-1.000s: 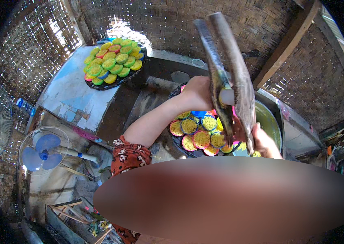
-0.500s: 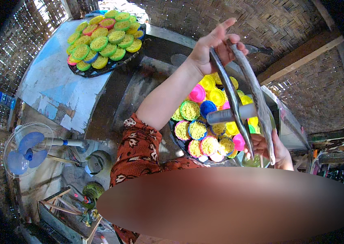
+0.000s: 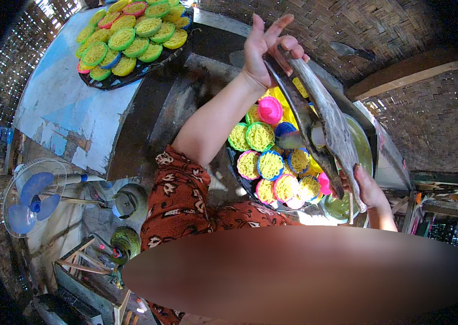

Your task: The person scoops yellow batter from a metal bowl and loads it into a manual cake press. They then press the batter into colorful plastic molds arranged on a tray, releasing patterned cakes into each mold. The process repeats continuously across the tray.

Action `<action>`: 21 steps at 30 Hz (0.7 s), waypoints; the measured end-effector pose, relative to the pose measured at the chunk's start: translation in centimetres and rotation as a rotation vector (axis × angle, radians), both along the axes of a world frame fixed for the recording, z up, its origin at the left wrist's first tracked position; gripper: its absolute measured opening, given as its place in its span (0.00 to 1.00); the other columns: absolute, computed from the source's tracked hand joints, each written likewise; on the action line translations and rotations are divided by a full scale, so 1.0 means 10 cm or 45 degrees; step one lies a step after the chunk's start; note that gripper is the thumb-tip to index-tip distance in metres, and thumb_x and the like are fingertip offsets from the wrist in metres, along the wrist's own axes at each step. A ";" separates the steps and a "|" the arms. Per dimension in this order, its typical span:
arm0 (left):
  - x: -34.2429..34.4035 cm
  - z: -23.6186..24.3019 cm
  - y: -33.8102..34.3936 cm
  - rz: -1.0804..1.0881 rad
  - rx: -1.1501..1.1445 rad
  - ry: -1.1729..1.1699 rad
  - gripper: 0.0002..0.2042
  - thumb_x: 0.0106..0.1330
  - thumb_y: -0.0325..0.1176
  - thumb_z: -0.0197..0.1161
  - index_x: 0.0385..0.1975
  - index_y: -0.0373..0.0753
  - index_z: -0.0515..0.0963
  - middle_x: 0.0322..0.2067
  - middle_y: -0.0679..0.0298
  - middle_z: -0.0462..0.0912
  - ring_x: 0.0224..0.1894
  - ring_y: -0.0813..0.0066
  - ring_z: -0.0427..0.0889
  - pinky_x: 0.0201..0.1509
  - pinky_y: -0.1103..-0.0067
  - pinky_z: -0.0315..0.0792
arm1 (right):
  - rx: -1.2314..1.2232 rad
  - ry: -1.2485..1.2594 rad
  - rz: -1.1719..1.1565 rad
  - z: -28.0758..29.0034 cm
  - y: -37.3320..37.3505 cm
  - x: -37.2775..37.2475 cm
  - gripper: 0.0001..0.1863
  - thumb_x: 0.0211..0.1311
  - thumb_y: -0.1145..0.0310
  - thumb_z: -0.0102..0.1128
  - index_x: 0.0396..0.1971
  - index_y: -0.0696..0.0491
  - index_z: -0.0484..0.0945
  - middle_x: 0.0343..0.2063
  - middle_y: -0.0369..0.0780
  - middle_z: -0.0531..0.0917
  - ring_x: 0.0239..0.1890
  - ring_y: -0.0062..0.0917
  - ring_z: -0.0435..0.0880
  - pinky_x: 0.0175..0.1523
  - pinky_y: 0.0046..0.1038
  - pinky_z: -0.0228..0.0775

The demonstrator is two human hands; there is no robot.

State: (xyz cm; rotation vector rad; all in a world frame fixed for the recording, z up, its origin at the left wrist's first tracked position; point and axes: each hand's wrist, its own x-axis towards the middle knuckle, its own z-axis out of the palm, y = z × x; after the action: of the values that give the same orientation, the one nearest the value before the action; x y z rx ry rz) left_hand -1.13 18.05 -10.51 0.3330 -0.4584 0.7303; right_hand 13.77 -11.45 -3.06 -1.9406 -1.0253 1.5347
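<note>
Both my hands hold a wooden press made of a dark bar [image 3: 304,116] and a lighter grey bar [image 3: 331,111], with a cylinder [image 3: 293,140] between them. My left hand [image 3: 257,54] grips the far ends, its thumb and forefinger stretched away. Around the near ends closes my right hand [image 3: 372,189], partly hidden by the wood. Under the press, colourful small cups [image 3: 260,136] sit close together on a dark tray; several hold pale yellow strands. An upturned pink cup [image 3: 269,110] lies among them. The press covers part of the pile.
A greenish basin [image 3: 366,142] stands right of the press, a smaller bowl [image 3: 337,210] nearer. At the far left, a black tray [image 3: 153,73] of filled cups rests on a worn pale-blue table [image 3: 58,111]. A fan [image 3: 35,203] and a pot [image 3: 130,203] are at left. A knife [image 3: 346,49] is at the woven wall.
The view has shifted, and the far tray sits higher in it. The press has turned, so its bars look broader and less of the cylinder shows. Both hands still hold it.
</note>
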 end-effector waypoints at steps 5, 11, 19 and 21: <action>0.09 -0.05 0.20 -0.188 0.069 -0.297 0.28 0.60 0.61 0.40 0.50 0.49 0.70 0.18 0.68 0.73 0.27 0.69 0.74 0.42 0.68 0.68 | 0.252 -0.242 0.047 -0.06 0.17 -0.14 0.32 0.61 0.42 0.33 0.38 0.59 0.72 0.26 0.38 0.77 0.27 0.21 0.75 0.32 0.24 0.68; 0.18 -0.05 0.17 -0.063 0.036 -0.074 0.27 0.56 0.63 0.45 0.43 0.47 0.73 0.14 0.75 0.66 0.24 0.75 0.70 0.41 0.66 0.69 | 0.235 -0.205 -0.101 -0.06 0.16 -0.08 0.28 0.60 0.44 0.39 0.36 0.58 0.71 0.22 0.36 0.75 0.21 0.18 0.73 0.25 0.20 0.64; 0.11 -0.13 0.02 -0.127 -0.090 0.049 0.25 0.56 0.64 0.44 0.36 0.50 0.75 0.13 0.70 0.67 0.22 0.68 0.73 0.37 0.64 0.68 | 0.212 -0.144 -0.064 -0.10 -0.01 -0.16 0.27 0.59 0.45 0.42 0.33 0.58 0.70 0.16 0.36 0.73 0.14 0.18 0.71 0.19 0.19 0.61; 0.04 -0.08 0.03 -0.068 -0.106 0.095 0.26 0.56 0.64 0.44 0.36 0.49 0.75 0.13 0.72 0.66 0.22 0.70 0.71 0.37 0.65 0.68 | 0.215 -0.156 -0.109 -0.11 0.06 -0.26 0.25 0.60 0.46 0.42 0.33 0.58 0.70 0.16 0.35 0.73 0.14 0.17 0.70 0.19 0.19 0.61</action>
State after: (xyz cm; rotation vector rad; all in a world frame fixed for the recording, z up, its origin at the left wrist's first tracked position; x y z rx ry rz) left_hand -0.72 18.34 -11.35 0.2681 -0.3636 0.6810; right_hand 11.21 -10.87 -4.13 -1.9528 -1.0714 1.2543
